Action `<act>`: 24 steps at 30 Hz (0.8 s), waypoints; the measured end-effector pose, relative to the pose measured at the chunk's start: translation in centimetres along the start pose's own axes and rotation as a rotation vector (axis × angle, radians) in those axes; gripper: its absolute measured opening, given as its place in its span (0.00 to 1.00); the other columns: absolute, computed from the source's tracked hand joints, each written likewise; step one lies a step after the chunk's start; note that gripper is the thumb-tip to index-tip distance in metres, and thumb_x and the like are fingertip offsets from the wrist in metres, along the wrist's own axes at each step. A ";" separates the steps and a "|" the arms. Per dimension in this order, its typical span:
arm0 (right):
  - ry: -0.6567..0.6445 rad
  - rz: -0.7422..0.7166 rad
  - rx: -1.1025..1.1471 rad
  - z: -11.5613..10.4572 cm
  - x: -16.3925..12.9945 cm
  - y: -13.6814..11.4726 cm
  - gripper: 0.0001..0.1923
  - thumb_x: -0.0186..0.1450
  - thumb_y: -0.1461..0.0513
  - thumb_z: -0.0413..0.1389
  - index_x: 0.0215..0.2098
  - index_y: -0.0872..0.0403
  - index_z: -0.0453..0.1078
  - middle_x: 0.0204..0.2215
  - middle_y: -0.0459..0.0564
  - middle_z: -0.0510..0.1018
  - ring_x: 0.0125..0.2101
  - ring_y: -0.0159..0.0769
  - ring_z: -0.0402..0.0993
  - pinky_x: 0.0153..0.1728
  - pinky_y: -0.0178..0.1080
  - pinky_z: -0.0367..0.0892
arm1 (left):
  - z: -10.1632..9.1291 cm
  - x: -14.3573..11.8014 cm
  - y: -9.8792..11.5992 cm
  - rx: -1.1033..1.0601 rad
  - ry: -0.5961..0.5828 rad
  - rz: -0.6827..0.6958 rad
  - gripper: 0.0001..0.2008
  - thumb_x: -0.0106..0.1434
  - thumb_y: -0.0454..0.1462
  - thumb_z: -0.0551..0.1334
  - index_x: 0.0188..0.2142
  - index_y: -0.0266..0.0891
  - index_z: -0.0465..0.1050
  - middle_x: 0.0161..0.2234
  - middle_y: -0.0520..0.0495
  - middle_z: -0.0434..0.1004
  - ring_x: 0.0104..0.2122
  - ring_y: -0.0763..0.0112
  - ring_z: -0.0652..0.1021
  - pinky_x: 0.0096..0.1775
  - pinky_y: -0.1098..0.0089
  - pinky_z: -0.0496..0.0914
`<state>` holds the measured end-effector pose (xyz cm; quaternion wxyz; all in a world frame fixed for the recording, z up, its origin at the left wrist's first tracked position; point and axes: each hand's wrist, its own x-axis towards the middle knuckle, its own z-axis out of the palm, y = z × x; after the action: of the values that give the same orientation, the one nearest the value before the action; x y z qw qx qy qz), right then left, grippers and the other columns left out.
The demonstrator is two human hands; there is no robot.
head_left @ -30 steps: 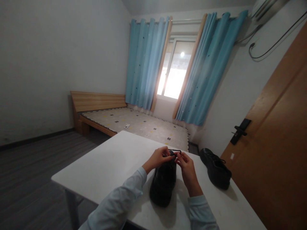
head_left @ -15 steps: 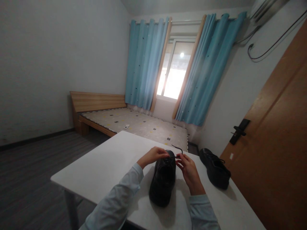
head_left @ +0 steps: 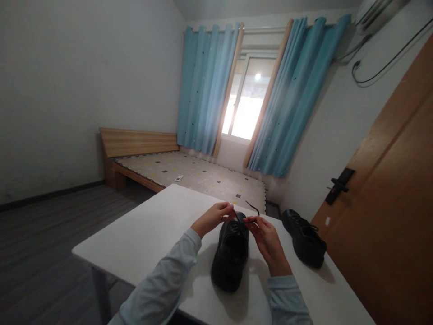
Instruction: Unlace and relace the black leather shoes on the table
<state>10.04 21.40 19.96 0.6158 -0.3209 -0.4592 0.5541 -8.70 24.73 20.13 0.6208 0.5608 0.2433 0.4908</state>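
A black lace-up shoe (head_left: 230, 264) stands on the white table (head_left: 142, 243), its heel toward me and its toe pointing away. Above the left side of its toe, my left hand (head_left: 218, 215) pinches a black shoelace. My right hand (head_left: 265, 232), on the right of the toe, is closed on the shoelace (head_left: 253, 207) too, and a loose end curls up beyond its fingers. Between the two hands the lace runs over the front of the shoe. The lower eyelets are dark and hard to make out.
A second black shoe (head_left: 304, 239) rests near the table's right edge. Past the table is a bed (head_left: 203, 174) with a small white remote (head_left: 178, 178) on its mattress. A brown door (head_left: 382, 180) with a black handle stands at the right.
My left hand has lifted slightly and moved left from the shoe's toe, with lace now showing at its fingertips. The right hand's fingers have shifted a little left, over the toe.
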 end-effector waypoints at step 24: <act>-0.057 0.099 0.114 -0.9 0.0 -0.8 0.13 0.49 0.58 0.67 0.18 0.57 0.70 0.27 0.45 0.73 0.21 0.26 0.67 0.33 0.39 0.72 | 1.1 0.5 -0.3 -0.158 0.042 0.088 0.22 0.56 0.52 0.60 0.28 0.40 0.52 0.17 0.61 0.59 0.15 0.84 0.55 0.18 0.81 0.56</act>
<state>11.18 21.40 20.32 0.5917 -0.2918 -0.4278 0.6178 -7.44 24.70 20.30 0.6359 0.5098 0.1919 0.5468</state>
